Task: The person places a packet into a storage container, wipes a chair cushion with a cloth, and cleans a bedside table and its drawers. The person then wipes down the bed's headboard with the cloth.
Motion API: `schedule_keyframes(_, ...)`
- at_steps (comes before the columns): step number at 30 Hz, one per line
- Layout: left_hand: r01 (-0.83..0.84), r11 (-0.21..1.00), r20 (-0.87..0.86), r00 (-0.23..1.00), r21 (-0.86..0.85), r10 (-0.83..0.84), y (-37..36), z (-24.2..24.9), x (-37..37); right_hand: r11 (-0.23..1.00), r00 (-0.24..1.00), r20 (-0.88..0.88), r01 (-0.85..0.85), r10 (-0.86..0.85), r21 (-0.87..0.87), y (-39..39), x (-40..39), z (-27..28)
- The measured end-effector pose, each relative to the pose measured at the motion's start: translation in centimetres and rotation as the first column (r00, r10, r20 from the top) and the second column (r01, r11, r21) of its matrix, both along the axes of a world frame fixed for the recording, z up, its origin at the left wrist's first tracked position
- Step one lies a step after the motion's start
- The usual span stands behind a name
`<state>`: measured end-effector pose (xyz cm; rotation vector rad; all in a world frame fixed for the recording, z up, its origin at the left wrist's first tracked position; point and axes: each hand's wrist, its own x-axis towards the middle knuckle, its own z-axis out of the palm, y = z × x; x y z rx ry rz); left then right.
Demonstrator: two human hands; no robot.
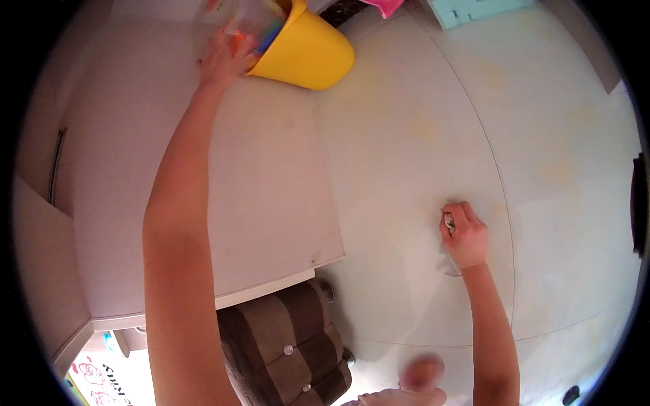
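My left hand (223, 57) reaches far up across the white tabletop (169, 203) and rests on a clear plastic container (250, 24) with colourful bits inside, which sits in the mouth of a tipped yellow bucket (311, 51). Whether the fingers grip the container or only touch it is unclear. My right hand (464, 237) hangs low over the pale floor (406, 135), its fingers closed on a small crumpled white wrapper or tissue (449, 260) that pokes out above and below the fist.
A brown striped cushioned seat (291, 345) stands under the table's edge. A turquoise foam mat (474, 10) and something pink (386, 7) lie at the top. My foot (406, 389) shows at the bottom. A printed sheet (98, 382) lies bottom left.
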<state>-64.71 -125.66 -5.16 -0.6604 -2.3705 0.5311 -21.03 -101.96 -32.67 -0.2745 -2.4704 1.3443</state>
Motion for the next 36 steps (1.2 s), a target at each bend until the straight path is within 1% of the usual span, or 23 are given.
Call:
schedule_keyframes(2,-0.121,0.989,-0.246,0.964,-0.081,0.098,0.1,-0.8,0.8,1.0,1.0,0.003,0.012,-0.012,-0.006,-0.2,0.5,-0.1)
schedule_keyframes(3,0.046,0.998,-0.241,0.97,0.045,-0.034,1.3,-0.9,2.7,1.0,1.0,0.0,0.015,-0.015,-0.007,-0.2,0.5,0.0)
schedule_keyframes(5,0.346,0.892,-0.268,0.924,0.289,-0.272,5.1,-3.0,10.2,1.0,1.0,0.002,-0.003,0.003,-0.024,-0.4,0.1,-0.1)
schedule_keyframes(7,0.125,0.937,0.109,0.98,0.326,-0.169,8.5,-5.6,17.5,0.999,1.0,0.0,-0.02,0.02,-0.043,-0.1,0.0,0.2)
schedule_keyframes(8,0.289,0.766,0.167,0.875,0.575,-0.455,8.9,-9.5,19.1,0.998,0.998,0.034,-0.045,0.047,-0.047,0.2,-0.1,0.6)
schedule_keyframes(10,0.107,0.699,0.284,0.862,0.707,-0.419,12.3,-14.9,27.2,0.995,0.991,0.09,-0.094,0.097,-0.03,1.4,-0.7,1.8)
schedule_keyframes(11,0.103,0.605,0.243,0.853,0.79,-0.462,13.9,-17.1,30.5,0.974,0.98,0.16,-0.083,0.118,-0.21,2.5,-1.6,2.2)
schedule_keyframes(12,-0.02,0.468,0.291,0.806,0.883,-0.515,15.5,-17.9,34.3,0.923,0.962,0.23,-0.05,0.147,-0.381,3.5,-2.4,2.0)
schedule_keyframes(13,-0.2,0.387,0.391,0.764,0.9,-0.514,17.0,-18.5,38.5,0.835,0.939,0.287,0.002,0.187,-0.55,4.5,-2.2,2.1)
schedule_keyframes(15,-0.459,0.319,0.557,0.634,0.829,-0.536,20.0,-20.1,45.3,0.531,0.927,0.373,0.3,0.033,-0.792,6.9,1.3,3.3)
schedule_keyframes(16,-0.473,0.321,0.563,0.564,0.82,-0.605,20.0,-19.8,46.7,0.354,0.905,0.424,0.405,-0.026,-0.843,7.6,2.2,4.6)
schedule_keyframes(17,-0.481,0.327,0.559,0.49,0.813,-0.669,20.3,-19.4,48.2,0.249,0.916,0.401,0.389,-0.003,-0.887,8.4,3.8,5.8)
schedule_keyframes(18,-0.485,0.339,0.552,0.41,0.806,-0.726,21.1,-18.9,49.1,0.196,0.92,0.392,0.384,0.002,-0.902,9.1,5.1,6.8)
schedule_keyframes(21,-0.486,0.463,0.624,0.247,0.741,-0.741,22.3,-15.8,49.4,0.018,0.931,0.365,0.365,0.011,-0.931,11.5,7.8,10.0)
schedule_keyframes(24,-0.423,0.621,0.723,0.131,0.659,-0.678,24.6,-11.7,50.1,0.101,0.954,0.294,0.287,0.065,-0.953,14.3,9.3,14.8)
schedule_keyframes(27,-0.288,0.558,0.622,0.239,0.778,-0.746,26.8,-8.9,50.3,0.157,0.966,0.234,0.216,0.113,-0.964,16.5,9.7,19.0)
schedule_keyframes(29,-0.196,0.593,0.624,0.232,0.781,-0.746,29.2,-7.5,49.6,0.323,0.962,0.229,0.172,0.146,-0.931,18.5,10.3,20.9)
schedule_keyframes(30,-0.131,0.567,0.581,0.253,0.813,-0.774,31.2,-7.6,50.1,0.39,0.959,0.257,0.192,0.12,-0.9,20.2,11.6,21.8)
schedule_keyframes(31,-0.038,0.613,0.598,0.272,0.789,-0.754,32.4,-6.8,50.1,0.443,0.953,0.28,0.204,0.113,-0.873,21.2,12.3,22.9)
schedule_keyframes(33,-0.023,0.682,0.67,0.213,0.731,-0.711,34.6,-3.2,49.2,0.498,0.943,0.31,0.213,0.121,-0.841,23.4,13.7,25.1)
schedule_keyframes(34,-0.011,0.714,0.703,0.184,0.7,-0.687,35.6,-1.3,49.0,0.503,0.937,0.266,0.12,0.228,-0.856,24.3,13.6,26.3)
schedule_keyframes(35,-0.015,0.827,0.811,0.205,0.563,-0.548,36.5,1.1,49.0,0.554,0.913,0.35,0.186,0.207,-0.811,24.2,13.6,28.8)
schedule_keyframes(36,0.0,0.833,0.819,0.182,0.554,-0.544,37.7,3.0,49.2,0.503,0.914,0.353,0.213,0.2,-0.837,25.2,13.7,29.4)
